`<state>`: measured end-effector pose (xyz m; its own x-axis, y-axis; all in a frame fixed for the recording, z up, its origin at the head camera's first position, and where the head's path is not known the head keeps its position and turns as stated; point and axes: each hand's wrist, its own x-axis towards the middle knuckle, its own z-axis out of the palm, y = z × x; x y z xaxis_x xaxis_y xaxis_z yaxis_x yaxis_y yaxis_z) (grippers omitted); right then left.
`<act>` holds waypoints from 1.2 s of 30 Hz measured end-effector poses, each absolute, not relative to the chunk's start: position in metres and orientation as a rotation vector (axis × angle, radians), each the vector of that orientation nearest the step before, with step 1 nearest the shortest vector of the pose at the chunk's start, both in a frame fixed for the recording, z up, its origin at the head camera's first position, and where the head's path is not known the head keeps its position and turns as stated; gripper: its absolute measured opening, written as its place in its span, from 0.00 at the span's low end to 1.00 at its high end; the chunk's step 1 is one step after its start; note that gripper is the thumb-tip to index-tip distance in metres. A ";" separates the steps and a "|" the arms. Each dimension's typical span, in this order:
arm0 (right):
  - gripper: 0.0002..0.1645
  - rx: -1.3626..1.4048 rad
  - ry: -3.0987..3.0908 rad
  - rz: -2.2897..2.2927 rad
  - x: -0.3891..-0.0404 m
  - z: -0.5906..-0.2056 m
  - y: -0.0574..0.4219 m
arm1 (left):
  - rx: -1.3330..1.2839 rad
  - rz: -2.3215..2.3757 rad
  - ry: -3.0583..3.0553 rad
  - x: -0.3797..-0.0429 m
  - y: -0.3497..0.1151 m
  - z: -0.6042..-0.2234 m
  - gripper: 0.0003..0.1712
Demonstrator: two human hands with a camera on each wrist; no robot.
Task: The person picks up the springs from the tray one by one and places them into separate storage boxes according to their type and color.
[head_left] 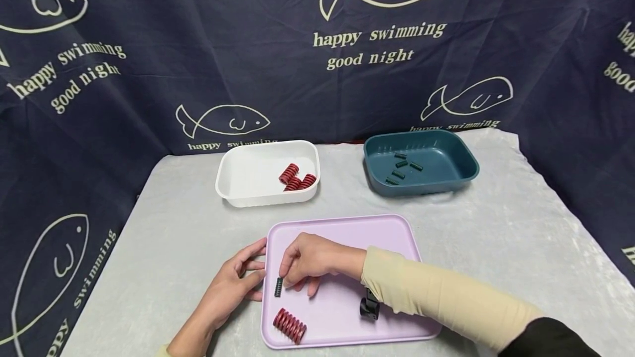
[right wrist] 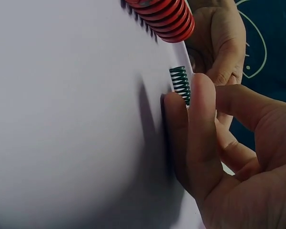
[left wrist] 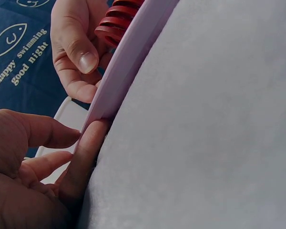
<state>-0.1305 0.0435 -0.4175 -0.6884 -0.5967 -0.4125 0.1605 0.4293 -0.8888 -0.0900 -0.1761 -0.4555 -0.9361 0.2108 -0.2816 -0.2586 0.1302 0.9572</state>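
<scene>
A small dark green coil spring (head_left: 279,287) is near the left rim of the lilac tray (head_left: 342,335). My right hand (head_left: 310,260) reaches over the tray with thumb and index finger bent at that spring's far end, pinching it. In the right wrist view the green spring (right wrist: 180,83) shows just past the fingertips, partly hidden by them. My left hand (head_left: 230,282) rests against the tray's left edge, fingers spread along the rim. A bigger red spring (head_left: 290,325) lies closer to me in the tray's near left corner.
Behind the tray, a white box (head_left: 243,178) holds several red springs (head_left: 292,183). To its right a teal box (head_left: 446,180) contains several small green springs (head_left: 398,174). A black object (head_left: 369,306) shows under the right sleeve. Dark blue cloth (head_left: 297,87) hangs around the table.
</scene>
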 end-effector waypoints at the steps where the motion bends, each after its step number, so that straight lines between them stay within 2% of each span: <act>1: 0.09 -0.382 1.972 -1.313 -0.130 -0.417 0.044 | -0.046 1.863 2.068 -0.090 -0.176 -0.455 0.38; 10: 0.14 -0.578 2.153 -1.140 -0.126 -0.417 0.038 | -0.078 1.848 2.078 -0.089 -0.177 -0.457 0.38; 17: 0.16 -0.614 2.244 -1.071 -0.122 -0.419 0.036 | -0.075 1.838 2.081 -0.089 -0.177 -0.457 0.38; 36: 0.08 -0.491 2.141 -1.247 -0.144 -0.414 0.067 | -0.059 1.852 2.074 -0.089 -0.176 -0.458 0.38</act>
<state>-0.1441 0.0672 -0.4137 -0.7475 -0.5845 -0.3155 -0.0140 0.4887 -0.8723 -0.0894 -0.1762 -0.4579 -0.9349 0.2042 -0.2904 -0.2654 0.1412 0.9537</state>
